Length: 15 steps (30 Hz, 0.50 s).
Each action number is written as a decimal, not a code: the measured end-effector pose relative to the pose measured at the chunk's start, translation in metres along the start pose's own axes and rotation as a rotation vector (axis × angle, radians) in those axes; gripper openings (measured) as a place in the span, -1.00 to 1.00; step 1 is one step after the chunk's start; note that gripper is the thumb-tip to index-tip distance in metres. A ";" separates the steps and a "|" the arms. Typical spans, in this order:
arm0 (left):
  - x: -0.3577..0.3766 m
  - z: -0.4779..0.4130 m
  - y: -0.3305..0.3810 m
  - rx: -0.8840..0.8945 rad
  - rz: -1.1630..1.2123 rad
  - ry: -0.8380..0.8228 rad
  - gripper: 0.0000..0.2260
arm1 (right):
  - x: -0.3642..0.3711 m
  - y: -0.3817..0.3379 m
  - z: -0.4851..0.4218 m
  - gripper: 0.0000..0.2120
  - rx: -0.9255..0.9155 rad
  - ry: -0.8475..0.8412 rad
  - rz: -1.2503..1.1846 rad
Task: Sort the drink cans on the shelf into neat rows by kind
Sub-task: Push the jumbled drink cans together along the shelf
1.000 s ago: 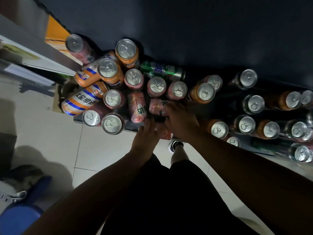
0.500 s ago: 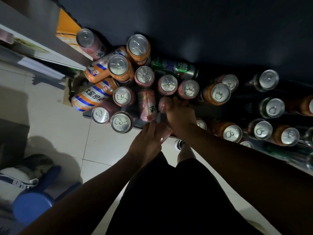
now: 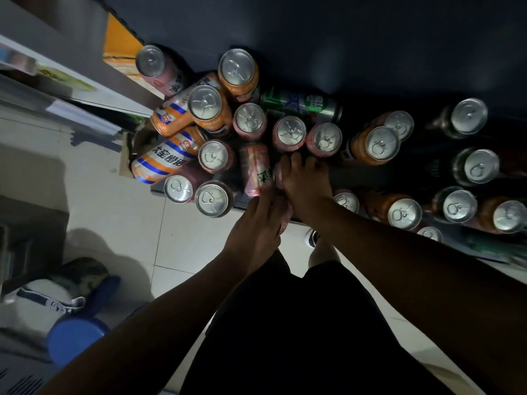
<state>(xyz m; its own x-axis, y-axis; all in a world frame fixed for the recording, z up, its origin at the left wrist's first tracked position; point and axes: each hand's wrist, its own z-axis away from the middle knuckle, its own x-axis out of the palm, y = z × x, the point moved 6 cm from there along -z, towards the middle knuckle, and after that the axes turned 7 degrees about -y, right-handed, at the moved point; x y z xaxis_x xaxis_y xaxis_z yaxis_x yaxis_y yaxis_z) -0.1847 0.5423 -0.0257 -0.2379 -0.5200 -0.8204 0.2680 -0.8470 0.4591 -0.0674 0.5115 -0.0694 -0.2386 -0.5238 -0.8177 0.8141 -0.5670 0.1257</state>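
the right hand curls over a smooth pink aluminium can lying on its side near the dark shelf's front edge. the left hand grips a second pink can just beside it. round silver lids crowd the shelf; two orange striped cans and a green can lie toppled.

At the front edge of the shelf my right hand curls round a lying pink can. My left hand, touching it, grips a second pink can off the edge.
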 end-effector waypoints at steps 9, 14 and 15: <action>0.007 -0.004 0.003 -0.089 0.001 -0.082 -0.35 | -0.012 0.042 0.037 -0.25 0.048 0.000 -0.243; 0.010 -0.016 0.015 -0.085 -0.066 -0.140 -0.33 | -0.008 0.063 0.052 -0.28 0.130 -0.071 -0.371; 0.011 -0.019 0.018 -0.089 -0.080 -0.142 -0.35 | -0.008 0.064 0.055 -0.27 0.139 -0.073 -0.387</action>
<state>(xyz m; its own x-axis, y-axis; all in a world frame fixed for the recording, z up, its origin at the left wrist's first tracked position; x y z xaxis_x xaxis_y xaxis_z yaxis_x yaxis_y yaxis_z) -0.1646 0.5239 -0.0330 -0.3894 -0.4673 -0.7937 0.3231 -0.8763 0.3574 -0.0425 0.4451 -0.0238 -0.5536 -0.2964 -0.7782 0.5792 -0.8085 -0.1041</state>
